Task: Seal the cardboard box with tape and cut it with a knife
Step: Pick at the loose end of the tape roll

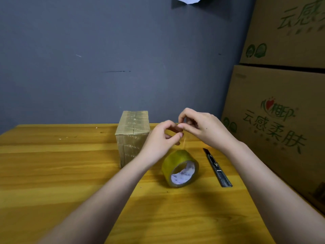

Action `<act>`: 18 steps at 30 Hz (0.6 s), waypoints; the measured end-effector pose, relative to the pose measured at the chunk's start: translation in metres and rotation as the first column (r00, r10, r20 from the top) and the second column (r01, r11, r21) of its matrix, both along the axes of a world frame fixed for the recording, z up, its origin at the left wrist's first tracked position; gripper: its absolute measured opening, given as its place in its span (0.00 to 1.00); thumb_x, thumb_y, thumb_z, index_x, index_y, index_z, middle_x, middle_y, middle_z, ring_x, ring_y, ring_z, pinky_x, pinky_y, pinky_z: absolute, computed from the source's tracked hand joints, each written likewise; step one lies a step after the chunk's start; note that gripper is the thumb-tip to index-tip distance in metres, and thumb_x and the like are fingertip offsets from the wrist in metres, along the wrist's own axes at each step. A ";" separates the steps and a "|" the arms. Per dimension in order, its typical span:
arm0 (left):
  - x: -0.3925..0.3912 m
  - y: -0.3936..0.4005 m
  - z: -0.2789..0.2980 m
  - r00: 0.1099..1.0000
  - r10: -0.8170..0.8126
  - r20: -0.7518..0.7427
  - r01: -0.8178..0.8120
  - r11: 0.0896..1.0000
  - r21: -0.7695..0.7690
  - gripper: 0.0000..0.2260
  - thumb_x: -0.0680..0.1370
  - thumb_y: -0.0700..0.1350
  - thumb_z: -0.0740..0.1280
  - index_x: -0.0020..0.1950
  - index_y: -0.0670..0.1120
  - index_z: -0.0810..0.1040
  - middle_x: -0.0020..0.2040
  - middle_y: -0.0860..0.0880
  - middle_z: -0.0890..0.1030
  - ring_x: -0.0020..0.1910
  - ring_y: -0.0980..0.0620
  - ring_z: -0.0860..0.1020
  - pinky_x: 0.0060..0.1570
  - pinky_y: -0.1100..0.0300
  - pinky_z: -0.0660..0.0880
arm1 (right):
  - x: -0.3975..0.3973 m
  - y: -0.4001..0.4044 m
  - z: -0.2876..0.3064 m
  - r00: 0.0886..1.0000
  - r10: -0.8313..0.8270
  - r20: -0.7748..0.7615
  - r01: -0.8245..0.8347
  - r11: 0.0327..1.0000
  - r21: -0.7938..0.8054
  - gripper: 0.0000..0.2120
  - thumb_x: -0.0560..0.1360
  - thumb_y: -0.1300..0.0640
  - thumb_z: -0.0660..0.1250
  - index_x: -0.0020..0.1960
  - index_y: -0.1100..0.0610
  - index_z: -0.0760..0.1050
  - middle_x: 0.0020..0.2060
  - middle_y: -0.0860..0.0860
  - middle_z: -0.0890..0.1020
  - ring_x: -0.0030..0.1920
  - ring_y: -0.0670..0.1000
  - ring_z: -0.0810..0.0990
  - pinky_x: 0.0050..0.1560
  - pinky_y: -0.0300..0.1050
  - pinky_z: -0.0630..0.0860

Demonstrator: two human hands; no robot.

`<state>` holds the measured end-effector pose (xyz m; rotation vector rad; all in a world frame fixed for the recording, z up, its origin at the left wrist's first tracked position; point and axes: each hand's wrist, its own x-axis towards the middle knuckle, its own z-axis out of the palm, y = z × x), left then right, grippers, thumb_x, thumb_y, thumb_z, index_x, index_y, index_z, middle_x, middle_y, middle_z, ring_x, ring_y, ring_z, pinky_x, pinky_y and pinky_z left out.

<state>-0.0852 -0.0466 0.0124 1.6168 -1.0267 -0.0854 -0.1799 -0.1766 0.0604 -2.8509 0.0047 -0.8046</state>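
Note:
A small cardboard box (132,136), closed and wrapped in tape, stands upright on the wooden table (52,173). To its right a roll of clear yellowish tape (180,168) lies on its edge. A thin strip of tape (184,143) rises from the roll up to my fingers. My left hand (161,138) and my right hand (200,127) are raised above the roll, fingertips together, both pinching the free end of the strip. A utility knife (217,167) lies on the table right of the roll, untouched.
Large printed cardboard cartons (281,111) are stacked along the table's right side. A dark grey wall (105,59) stands behind the table. A white paper (189,0) hangs at the top of the wall.

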 end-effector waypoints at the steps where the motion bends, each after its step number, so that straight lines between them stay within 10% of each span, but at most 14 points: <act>1: 0.001 0.000 0.000 1.000 -0.009 0.018 0.009 1.000 -0.001 0.08 0.74 0.43 0.69 0.39 0.54 0.74 0.40 0.55 0.80 0.33 0.51 0.83 0.46 0.48 0.78 | 0.000 0.000 -0.001 1.000 0.002 0.001 -0.002 1.000 -0.001 0.06 0.76 0.46 0.62 0.49 0.47 0.71 0.37 0.48 0.77 0.37 0.46 0.75 0.38 0.48 0.74; 18: -0.002 0.003 0.007 0.995 -0.078 0.067 0.078 0.997 -0.002 0.02 0.77 0.41 0.66 0.45 0.46 0.75 0.42 0.54 0.78 0.32 0.50 0.82 0.44 0.49 0.78 | -0.014 -0.004 -0.009 0.994 -0.032 0.101 0.035 0.999 -0.026 0.15 0.74 0.45 0.64 0.59 0.44 0.67 0.35 0.45 0.74 0.34 0.43 0.73 0.34 0.40 0.73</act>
